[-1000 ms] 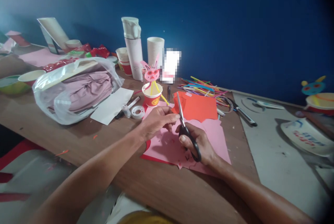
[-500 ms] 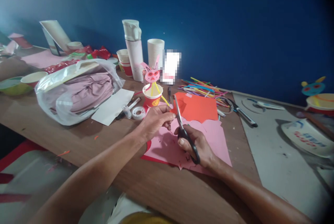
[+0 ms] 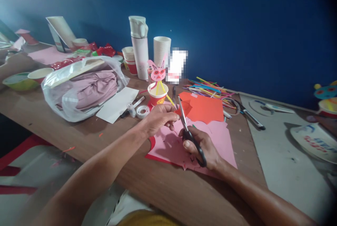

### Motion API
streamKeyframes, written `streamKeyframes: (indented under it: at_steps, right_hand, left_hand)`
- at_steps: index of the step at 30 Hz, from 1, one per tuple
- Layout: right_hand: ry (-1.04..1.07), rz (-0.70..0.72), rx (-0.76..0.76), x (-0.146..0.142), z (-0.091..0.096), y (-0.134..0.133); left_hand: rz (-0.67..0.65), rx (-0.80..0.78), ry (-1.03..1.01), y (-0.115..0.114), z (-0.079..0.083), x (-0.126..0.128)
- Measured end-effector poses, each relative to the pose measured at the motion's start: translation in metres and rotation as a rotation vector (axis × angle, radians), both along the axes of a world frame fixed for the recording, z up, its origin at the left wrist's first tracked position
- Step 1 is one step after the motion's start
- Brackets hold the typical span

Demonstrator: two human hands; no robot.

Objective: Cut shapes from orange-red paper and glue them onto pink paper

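Observation:
My left hand (image 3: 162,116) pinches a small piece of orange paper (image 3: 186,108) between thumb and fingers. Wrapped round the handles of black-handled scissors (image 3: 183,118) is my right hand (image 3: 204,145). The scissor blades point up and away, right at the orange piece and close to the left fingertips. Under both hands lies pink paper (image 3: 219,145) with a wavy top edge, over a red sheet (image 3: 160,159). A larger orange sheet (image 3: 209,108) rests just behind. Beyond the left hand stands a paper cup (image 3: 155,99) with a pink eared paper figure (image 3: 158,74) on it.
Left of my hands are a tape roll (image 3: 143,111), a white card (image 3: 118,105) and a plastic bag (image 3: 63,108) with cloth inside. Behind stand a tall flask (image 3: 140,55) and stacked cups (image 3: 162,48). Coloured sticks (image 3: 207,87) and a utility knife (image 3: 252,118) lie to the right.
The whole view has shifted slightly, so things appear further right. Both hands keep nearly the same pose, and the orange piece by the blades shows more plainly now.

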State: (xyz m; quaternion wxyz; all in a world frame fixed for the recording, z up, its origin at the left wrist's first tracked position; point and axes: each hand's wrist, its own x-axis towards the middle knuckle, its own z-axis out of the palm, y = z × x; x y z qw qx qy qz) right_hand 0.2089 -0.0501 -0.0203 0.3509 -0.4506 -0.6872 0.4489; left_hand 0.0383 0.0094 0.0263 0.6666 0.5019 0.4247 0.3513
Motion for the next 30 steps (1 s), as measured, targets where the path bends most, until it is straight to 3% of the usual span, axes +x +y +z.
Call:
streamKeyframes:
  at_steps: [20, 30]
  right_hand:
    - [0.071, -0.003, -0.096, -0.0040, 0.0042, -0.0015]
    - [-0.026, 0.045, -0.009, 0.0008, 0.0004, 0.0025]
  left_hand:
    - [-0.068, 0.021, 0.014, 0.0050, -0.0017, -0.0061]
    - [-0.121, 0.040, 0.025, 0.0058, -0.0009, -0.0071]
